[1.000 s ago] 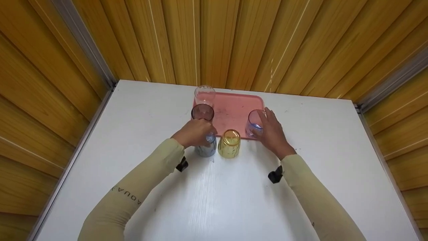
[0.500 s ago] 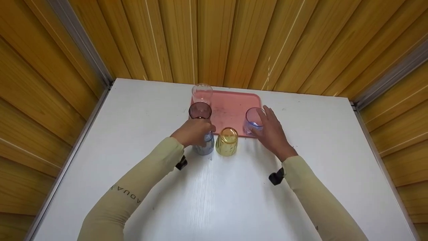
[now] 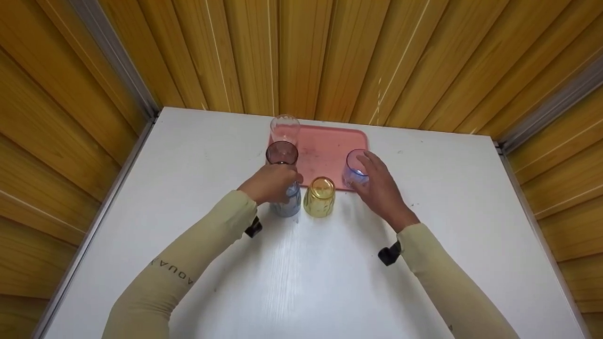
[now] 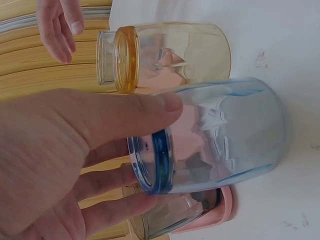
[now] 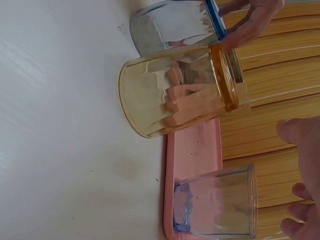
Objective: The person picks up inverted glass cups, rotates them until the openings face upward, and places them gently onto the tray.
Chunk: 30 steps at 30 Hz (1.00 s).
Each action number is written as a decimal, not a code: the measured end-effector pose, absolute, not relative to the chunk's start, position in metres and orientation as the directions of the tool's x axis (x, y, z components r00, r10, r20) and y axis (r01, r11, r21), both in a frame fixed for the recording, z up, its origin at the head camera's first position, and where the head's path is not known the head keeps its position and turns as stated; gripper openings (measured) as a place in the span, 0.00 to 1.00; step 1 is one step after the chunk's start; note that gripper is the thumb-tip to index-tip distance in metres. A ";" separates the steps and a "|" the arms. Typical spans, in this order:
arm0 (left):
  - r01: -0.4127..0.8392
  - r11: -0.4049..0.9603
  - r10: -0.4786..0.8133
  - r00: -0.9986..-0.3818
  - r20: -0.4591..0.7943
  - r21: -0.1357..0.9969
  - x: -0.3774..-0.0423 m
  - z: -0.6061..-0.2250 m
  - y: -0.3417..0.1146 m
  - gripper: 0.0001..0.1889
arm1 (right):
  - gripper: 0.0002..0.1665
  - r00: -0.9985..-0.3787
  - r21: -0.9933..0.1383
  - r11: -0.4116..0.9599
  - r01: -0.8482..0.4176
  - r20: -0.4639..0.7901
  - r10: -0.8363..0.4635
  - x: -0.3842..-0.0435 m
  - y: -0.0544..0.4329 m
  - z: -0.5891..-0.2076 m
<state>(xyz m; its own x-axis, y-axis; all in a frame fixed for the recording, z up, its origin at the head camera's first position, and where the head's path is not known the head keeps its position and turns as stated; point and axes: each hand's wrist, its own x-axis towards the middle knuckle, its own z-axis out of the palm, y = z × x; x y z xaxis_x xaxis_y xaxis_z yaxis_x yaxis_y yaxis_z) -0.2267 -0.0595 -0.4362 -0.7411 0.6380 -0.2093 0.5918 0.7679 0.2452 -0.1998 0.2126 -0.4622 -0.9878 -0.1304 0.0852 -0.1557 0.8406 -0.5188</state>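
Observation:
In the head view my left hand (image 3: 271, 182) grips the top end of an upside-down blue glass (image 3: 288, 207) on the white table. The left wrist view shows the thumb (image 4: 150, 112) on one side of its thick blue base and fingers on the other. Beside it stands an upside-down yellow glass (image 3: 320, 202), touched by neither hand. My right hand (image 3: 382, 195) is at the pale blue-purple glass (image 3: 354, 174), which stands upright on the tray's near right corner. In the right wrist view its spread fingers (image 5: 302, 212) are apart from that glass.
A pink tray (image 3: 330, 150) lies toward the back of the table (image 3: 301, 273). On its left side stand a dark purple glass (image 3: 281, 153), partly behind my left hand, and a clear glass (image 3: 285, 128) behind that. Wood-patterned panels (image 3: 306, 56) rise behind the table.
The camera view has shifted slightly. My right hand has drawn back a little from the pale glass, its fingers now lower. The left hand stays on the blue glass, and the glasses keep their places.

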 end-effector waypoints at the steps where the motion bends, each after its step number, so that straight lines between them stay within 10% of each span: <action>1: 0.587 0.770 0.635 -0.743 -0.211 0.249 -0.226 -0.434 -0.060 0.28 | 0.40 -0.986 -0.521 0.837 -0.168 0.097 -0.138 -0.199 0.211 -0.462; 30: 0.629 0.738 0.670 -0.727 -0.153 0.243 -0.212 -0.388 -0.067 0.27 | 0.44 -0.956 -0.585 0.764 -0.272 0.071 -0.285 -0.177 0.181 -0.461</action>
